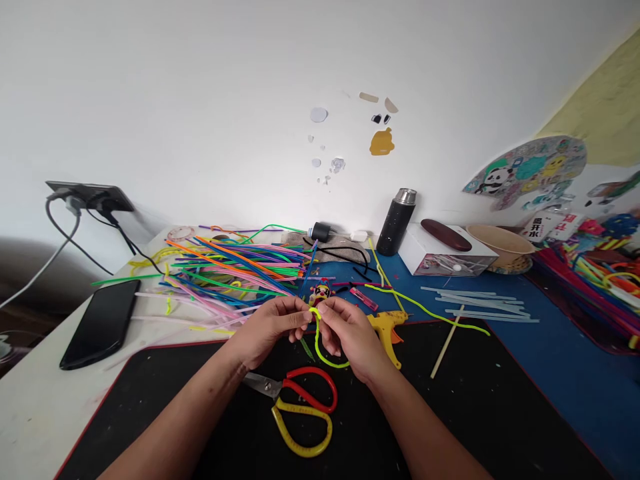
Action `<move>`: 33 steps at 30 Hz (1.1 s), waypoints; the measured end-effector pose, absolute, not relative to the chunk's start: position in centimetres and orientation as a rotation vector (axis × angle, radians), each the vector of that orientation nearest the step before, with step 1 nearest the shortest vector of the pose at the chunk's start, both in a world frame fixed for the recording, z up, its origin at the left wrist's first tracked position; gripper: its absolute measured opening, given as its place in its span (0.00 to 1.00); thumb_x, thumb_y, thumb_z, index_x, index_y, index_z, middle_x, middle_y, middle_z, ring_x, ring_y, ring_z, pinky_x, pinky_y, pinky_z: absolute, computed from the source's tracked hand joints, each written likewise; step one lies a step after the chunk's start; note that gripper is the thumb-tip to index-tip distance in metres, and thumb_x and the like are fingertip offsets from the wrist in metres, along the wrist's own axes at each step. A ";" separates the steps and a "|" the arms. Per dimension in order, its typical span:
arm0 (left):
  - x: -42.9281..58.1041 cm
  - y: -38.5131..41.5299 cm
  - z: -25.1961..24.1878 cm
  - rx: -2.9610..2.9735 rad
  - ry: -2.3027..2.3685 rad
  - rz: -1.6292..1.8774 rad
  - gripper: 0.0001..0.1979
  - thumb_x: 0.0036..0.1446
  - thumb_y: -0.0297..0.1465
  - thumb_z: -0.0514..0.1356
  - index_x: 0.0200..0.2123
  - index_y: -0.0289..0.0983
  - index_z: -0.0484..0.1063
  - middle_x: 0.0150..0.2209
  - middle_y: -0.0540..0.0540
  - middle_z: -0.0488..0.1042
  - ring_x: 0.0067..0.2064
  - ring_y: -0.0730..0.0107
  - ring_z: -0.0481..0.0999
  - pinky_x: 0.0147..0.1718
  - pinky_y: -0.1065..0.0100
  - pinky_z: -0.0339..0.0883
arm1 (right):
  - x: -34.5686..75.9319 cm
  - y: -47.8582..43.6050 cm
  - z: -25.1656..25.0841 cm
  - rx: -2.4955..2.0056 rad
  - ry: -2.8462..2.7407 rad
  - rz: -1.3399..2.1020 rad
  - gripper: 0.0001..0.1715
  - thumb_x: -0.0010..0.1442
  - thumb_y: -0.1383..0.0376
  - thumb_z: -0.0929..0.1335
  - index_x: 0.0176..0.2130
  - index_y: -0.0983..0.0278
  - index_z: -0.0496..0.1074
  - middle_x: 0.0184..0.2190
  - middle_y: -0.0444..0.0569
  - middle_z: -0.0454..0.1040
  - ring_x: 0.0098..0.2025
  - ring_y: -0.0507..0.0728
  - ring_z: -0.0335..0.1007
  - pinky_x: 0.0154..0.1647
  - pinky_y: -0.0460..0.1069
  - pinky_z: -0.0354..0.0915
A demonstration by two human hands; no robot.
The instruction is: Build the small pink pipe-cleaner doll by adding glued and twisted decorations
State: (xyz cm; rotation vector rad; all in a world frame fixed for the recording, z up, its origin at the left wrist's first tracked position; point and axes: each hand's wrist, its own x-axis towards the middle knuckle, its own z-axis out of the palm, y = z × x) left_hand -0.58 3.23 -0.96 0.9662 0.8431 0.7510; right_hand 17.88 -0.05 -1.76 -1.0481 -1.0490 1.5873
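Note:
A bright yellow-green pipe cleaner is pinched between my two hands, its upper end bent and its lower part looping down toward the right wrist. My left hand holds it with thumb and forefinger. Close beside, almost touching, my right hand grips the same piece. Below them, scissors with one red and one yellow handle lie on the black mat. A yellow glue gun rests just right of my right hand. Behind the fingers stands a small figurine, partly hidden.
Many coloured pipe cleaners are heaped at the back left, near a black phone. At the right are glue sticks, a wooden stick, a tissue box, a bowl and a black flask.

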 end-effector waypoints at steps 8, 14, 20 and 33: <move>-0.6 3.4 -1.0 0.970 0.846 0.751 0.20 0.45 0.42 0.78 0.30 0.34 0.78 0.25 0.51 0.74 0.26 0.76 0.68 0.28 0.72 0.61 | 17.9 0.0 -1.6 -1.047 -1.060 1.577 0.25 0.61 0.44 0.74 0.36 0.62 0.70 0.18 0.36 0.66 0.15 0.47 0.57 0.16 0.43 0.50; -0.7 3.4 -1.1 0.984 0.846 0.752 0.20 0.46 0.42 0.78 0.31 0.34 0.77 0.26 0.51 0.73 0.26 0.76 0.69 0.28 0.72 0.61 | 17.8 0.0 -1.7 -1.102 -1.163 1.485 0.24 0.62 0.45 0.73 0.38 0.62 0.72 0.18 0.35 0.65 0.15 0.47 0.57 0.16 0.43 0.53; -0.4 3.2 -1.1 1.172 0.893 0.794 0.21 0.50 0.45 0.74 0.35 0.36 0.75 0.28 0.52 0.73 0.27 0.74 0.68 0.29 0.71 0.63 | 17.9 -0.1 -1.9 -1.146 -1.182 1.456 0.23 0.62 0.46 0.73 0.36 0.62 0.72 0.17 0.35 0.64 0.16 0.47 0.57 0.17 0.44 0.53; 0.0 2.2 -0.3 1.847 1.121 0.922 0.08 0.65 0.38 0.62 0.38 0.40 0.77 0.33 0.50 0.81 0.34 0.67 0.78 0.36 0.69 0.69 | 17.8 0.2 -1.6 -1.144 -1.143 1.452 0.21 0.61 0.48 0.73 0.34 0.62 0.69 0.16 0.33 0.62 0.15 0.47 0.57 0.17 0.44 0.52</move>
